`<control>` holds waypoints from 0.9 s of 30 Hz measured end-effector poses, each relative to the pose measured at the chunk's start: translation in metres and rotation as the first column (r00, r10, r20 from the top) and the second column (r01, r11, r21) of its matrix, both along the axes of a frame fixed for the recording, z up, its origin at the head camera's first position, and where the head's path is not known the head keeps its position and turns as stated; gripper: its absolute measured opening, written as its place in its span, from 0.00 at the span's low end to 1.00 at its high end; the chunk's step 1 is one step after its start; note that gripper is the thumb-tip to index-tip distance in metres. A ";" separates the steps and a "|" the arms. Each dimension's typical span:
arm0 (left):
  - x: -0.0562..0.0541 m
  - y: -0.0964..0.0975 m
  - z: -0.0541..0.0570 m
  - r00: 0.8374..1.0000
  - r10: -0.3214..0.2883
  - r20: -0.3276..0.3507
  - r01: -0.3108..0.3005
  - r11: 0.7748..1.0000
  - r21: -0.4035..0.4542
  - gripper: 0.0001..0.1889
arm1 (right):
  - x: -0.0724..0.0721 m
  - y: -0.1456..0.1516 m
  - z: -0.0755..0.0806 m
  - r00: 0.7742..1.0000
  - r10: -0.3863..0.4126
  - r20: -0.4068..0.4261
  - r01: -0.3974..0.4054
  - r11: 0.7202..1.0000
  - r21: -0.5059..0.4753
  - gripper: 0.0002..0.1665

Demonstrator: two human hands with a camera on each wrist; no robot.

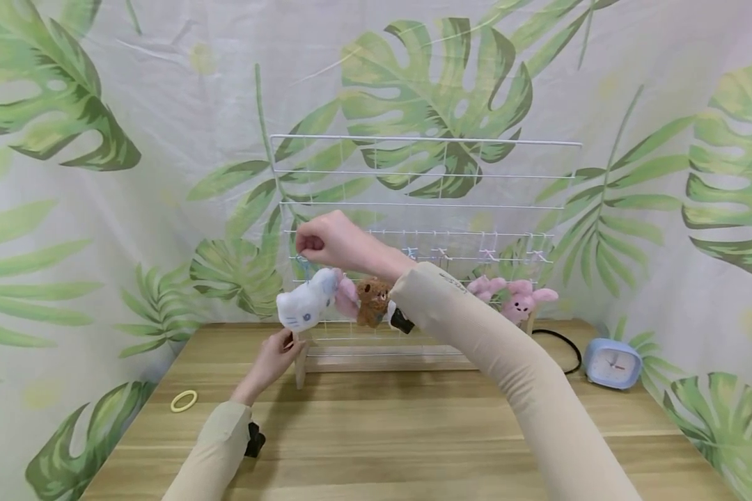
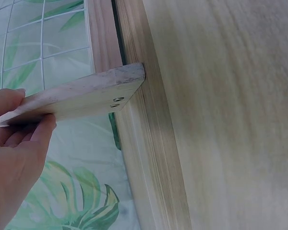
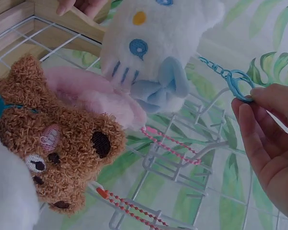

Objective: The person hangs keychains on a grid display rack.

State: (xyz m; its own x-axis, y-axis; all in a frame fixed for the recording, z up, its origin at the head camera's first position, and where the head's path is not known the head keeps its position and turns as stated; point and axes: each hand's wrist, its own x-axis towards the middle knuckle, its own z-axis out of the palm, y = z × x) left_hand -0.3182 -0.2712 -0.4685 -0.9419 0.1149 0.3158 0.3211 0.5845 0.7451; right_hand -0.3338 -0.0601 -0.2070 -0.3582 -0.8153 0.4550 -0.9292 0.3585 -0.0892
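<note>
My right hand (image 1: 335, 240) is raised at the rack's left side, pinching the blue ring clasp (image 3: 240, 86) of a keychain between thumb and fingertips. From its short blue chain hangs a white plush cat head (image 1: 302, 307) with a blue bow, close in front of the wire rack (image 1: 426, 141). Lower down, my left hand (image 1: 273, 358) grips the wooden upright (image 2: 81, 93) at the rack's left end, thumb on one face and fingers on the other. Beside the cat head hang a pink plush (image 3: 93, 93) and a curly brown bear plush (image 1: 372, 300) on bead chains from hooks.
Farther right on the rack hang pink bunny plushes (image 1: 521, 300). A blue alarm clock (image 1: 613, 363) stands at the table's right, near a black cable (image 1: 567, 339). At the left lies a yellow ring (image 1: 184, 401). Metal hooks (image 3: 211, 148) jut from the grid.
</note>
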 end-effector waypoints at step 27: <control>0.001 -0.001 0.002 0.997 -0.034 0.066 0.033 0.999 0.027 0.26 | -0.002 0.002 -0.009 0.994 -0.106 0.019 0.106 0.994 0.026 0.08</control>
State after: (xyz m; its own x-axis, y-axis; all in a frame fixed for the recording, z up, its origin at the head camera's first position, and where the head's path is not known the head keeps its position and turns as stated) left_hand -0.3174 -0.2718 -0.4661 -0.9566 0.1393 0.2561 0.2896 0.5545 0.7802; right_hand -0.3361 -0.0578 -0.2156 -0.4523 -0.7831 0.4269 -0.8839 0.4573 -0.0976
